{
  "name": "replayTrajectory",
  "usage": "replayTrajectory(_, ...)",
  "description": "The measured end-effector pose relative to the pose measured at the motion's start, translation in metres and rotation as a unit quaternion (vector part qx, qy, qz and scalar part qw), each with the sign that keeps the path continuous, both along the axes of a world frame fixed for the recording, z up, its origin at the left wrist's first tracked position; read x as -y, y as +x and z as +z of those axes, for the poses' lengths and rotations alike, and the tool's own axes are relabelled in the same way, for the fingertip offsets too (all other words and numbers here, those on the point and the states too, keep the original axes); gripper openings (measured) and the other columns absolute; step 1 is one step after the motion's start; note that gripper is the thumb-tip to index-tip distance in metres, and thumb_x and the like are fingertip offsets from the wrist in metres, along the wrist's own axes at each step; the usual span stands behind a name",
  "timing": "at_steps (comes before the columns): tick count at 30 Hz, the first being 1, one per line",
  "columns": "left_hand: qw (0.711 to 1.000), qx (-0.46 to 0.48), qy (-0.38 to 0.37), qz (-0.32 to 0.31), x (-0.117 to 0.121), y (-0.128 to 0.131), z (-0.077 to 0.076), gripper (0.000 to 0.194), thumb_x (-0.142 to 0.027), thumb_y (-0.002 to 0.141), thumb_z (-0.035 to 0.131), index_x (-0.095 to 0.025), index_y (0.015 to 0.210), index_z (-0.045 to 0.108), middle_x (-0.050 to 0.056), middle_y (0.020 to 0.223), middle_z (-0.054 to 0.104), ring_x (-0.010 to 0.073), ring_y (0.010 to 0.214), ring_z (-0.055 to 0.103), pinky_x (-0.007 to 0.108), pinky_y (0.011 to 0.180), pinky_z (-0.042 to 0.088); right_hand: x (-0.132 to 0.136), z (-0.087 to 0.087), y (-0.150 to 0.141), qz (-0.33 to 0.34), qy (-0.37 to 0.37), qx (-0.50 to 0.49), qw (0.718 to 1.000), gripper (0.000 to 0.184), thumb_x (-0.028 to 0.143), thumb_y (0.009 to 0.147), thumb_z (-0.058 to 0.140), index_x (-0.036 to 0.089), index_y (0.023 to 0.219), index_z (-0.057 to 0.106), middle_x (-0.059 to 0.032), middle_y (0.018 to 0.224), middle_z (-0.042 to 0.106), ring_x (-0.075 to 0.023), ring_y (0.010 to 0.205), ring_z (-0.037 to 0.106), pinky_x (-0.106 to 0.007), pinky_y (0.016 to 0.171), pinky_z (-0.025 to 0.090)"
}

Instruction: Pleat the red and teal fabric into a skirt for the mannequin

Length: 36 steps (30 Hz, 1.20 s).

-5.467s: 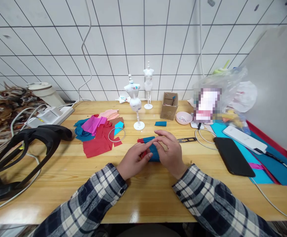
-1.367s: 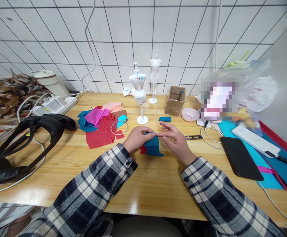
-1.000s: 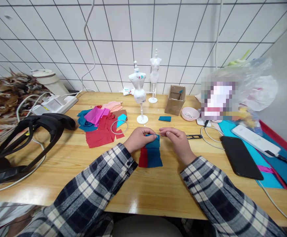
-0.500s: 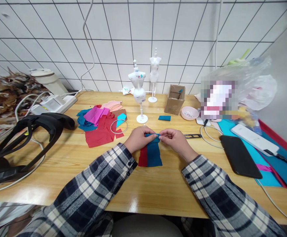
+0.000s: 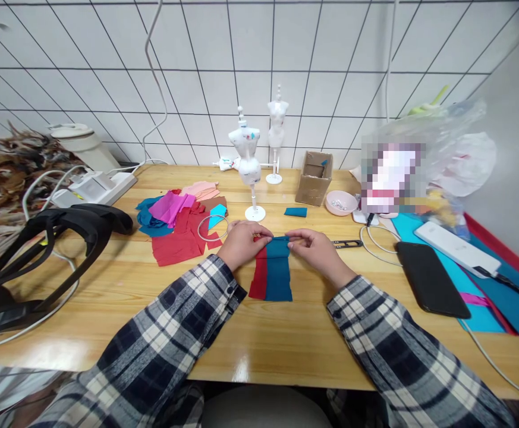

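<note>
Where the pale wooden desk [image 5: 107,309] runs toward its near edge, at the middle, lies a teal rectangular fabric piece [image 5: 278,272] overlapping a red fabric strip [image 5: 259,274] that shows along its left side.

Left hand [image 5: 241,242]: fingers pinched together on the far left corner of the teal piece, where the red strip meets it. Right hand [image 5: 316,249]: thumb and forefinger pinched on the far right corner of the same piece. Both sleeves are dark checked flannel.

Left of the hands: a heap of loose fabric scraps in red, magenta, pink, teal and brown [image 5: 176,223], with a thin metal ring [image 5: 211,226] at its right side.

Beyond the hands: a white miniature dress form on a round stand [image 5: 249,169]; a second, smaller white dress form [image 5: 276,131] near the far edge; a small open cardboard box [image 5: 314,177]; a small teal fabric offcut [image 5: 295,211]; a pink shallow bowl [image 5: 341,203].

Just right of the right hand: black thread snips [image 5: 347,242]. Further right: a black smartphone lying flat [image 5: 432,278].

At the left edge: a black curved headset frame [image 5: 40,249].
</note>
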<state>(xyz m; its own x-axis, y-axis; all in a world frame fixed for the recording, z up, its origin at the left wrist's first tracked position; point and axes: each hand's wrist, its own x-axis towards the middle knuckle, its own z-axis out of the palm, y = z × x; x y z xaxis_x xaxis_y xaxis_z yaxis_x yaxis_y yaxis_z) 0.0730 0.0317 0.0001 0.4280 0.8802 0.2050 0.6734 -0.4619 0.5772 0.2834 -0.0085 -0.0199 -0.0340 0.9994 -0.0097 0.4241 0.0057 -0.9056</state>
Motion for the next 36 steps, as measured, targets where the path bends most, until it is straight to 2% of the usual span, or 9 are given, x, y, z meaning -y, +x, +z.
replayTrajectory(3,0.999,-0.023,0.024,0.004,-0.006,0.001,-0.005,0.014,-0.031,0.084,0.064,-0.026,0.086,0.077,0.001,0.092,0.076,0.0218,0.096,0.066,0.041,0.1,0.036,-0.008,0.001,0.0,0.006,0.076,0.105,0.992,0.048,0.03,0.075,0.068,0.022,0.123,0.065,-0.0053,0.106,0.071,-0.0124,0.064,0.06,-0.032,0.074,0.052)
replayTrajectory(6,0.999,-0.024,0.033,0.01,-0.013,0.002,-0.009,0.014,-0.032,0.084,0.064,-0.027,0.087,0.076,0.001,0.095,0.076,0.023,0.099,0.064,0.044,0.103,0.032,-0.019,0.0,0.0,0.02,0.114,0.167,0.979,0.036,0.027,0.079,0.066,0.023,0.114,0.07,-0.0046,0.108,0.071,-0.0185,0.086,0.065,-0.034,0.086,0.05)
replayTrajectory(8,0.999,-0.023,0.033,0.011,-0.016,0.002,-0.012,0.014,-0.032,0.084,0.063,-0.028,0.088,0.076,0.002,0.095,0.076,0.0238,0.101,0.064,0.046,0.104,0.028,-0.025,-0.003,0.0,0.027,0.12,0.187,0.975,0.027,0.025,0.081,0.064,0.024,0.106,0.073,-0.0031,0.11,0.072,-0.0208,0.101,0.064,-0.035,0.091,0.048)
replayTrajectory(10,0.999,-0.025,0.03,0.008,-0.017,0.003,-0.014,0.014,-0.031,0.084,0.063,-0.028,0.088,0.076,0.002,0.095,0.076,0.0242,0.101,0.063,0.048,0.106,0.024,-0.027,-0.006,-0.001,0.027,0.121,0.204,0.971,0.031,0.024,0.08,0.065,0.026,0.11,0.071,-0.002,0.115,0.07,-0.0213,0.106,0.062,-0.034,0.092,0.048)
replayTrajectory(12,0.999,-0.03,0.027,0.006,-0.017,0.003,-0.015,0.014,-0.031,0.084,0.063,-0.028,0.088,0.076,0.002,0.095,0.076,0.0246,0.101,0.063,0.05,0.106,0.022,-0.026,-0.008,-0.002,0.03,0.119,0.224,0.967,0.033,0.024,0.08,0.066,0.027,0.112,0.07,-0.0013,0.116,0.07,-0.0215,0.107,0.062,-0.034,0.091,0.048)
replayTrajectory(17,0.998,-0.055,0.035,-0.005,-0.013,0.002,-0.016,0.013,-0.031,0.083,0.064,-0.029,0.088,0.076,0.003,0.094,0.076,0.0258,0.101,0.061,0.054,0.105,0.018,-0.021,-0.008,-0.004,0.017,0.121,0.247,0.961,0.017,0.023,0.083,0.062,0.027,0.095,0.073,-0.0004,0.104,0.072,-0.0201,0.098,0.063,-0.033,0.084,0.048)
replayTrajectory(22,0.994,-0.084,0.071,-0.018,-0.009,0.002,-0.015,0.013,-0.03,0.083,0.063,-0.028,0.088,0.075,0.003,0.094,0.075,0.026,0.101,0.06,0.056,0.106,0.014,-0.017,-0.007,-0.002,0.035,0.152,0.238,0.959,0.029,0.019,0.082,0.062,0.026,0.11,0.07,-0.0009,0.116,0.068,-0.0187,0.098,0.063,-0.031,0.083,0.049)
replayTrajectory(27,0.99,-0.093,0.099,-0.022,-0.006,0.002,-0.013,0.013,-0.029,0.083,0.062,-0.028,0.087,0.074,0.003,0.094,0.074,0.0263,0.102,0.059,0.056,0.107,0.012,-0.016,-0.009,0.0,0.046,0.174,0.235,0.955,0.02,0.016,0.084,0.059,0.026,0.095,0.073,0.0002,0.108,0.071,-0.0176,0.099,0.063,-0.031,0.087,0.049)
replayTrajectory(36,0.982,-0.126,0.134,-0.033,0.002,0.001,-0.004,0.02,-0.021,0.084,0.056,-0.028,0.086,0.074,0.004,0.092,0.074,0.027,0.102,0.057,0.059,0.109,0.009,-0.013,-0.005,0.0,0.059,0.177,0.265,0.946,0.018,0.018,0.086,0.058,0.026,0.091,0.074,0.0003,0.104,0.072,-0.0174,0.095,0.064,-0.029,0.083,0.049)
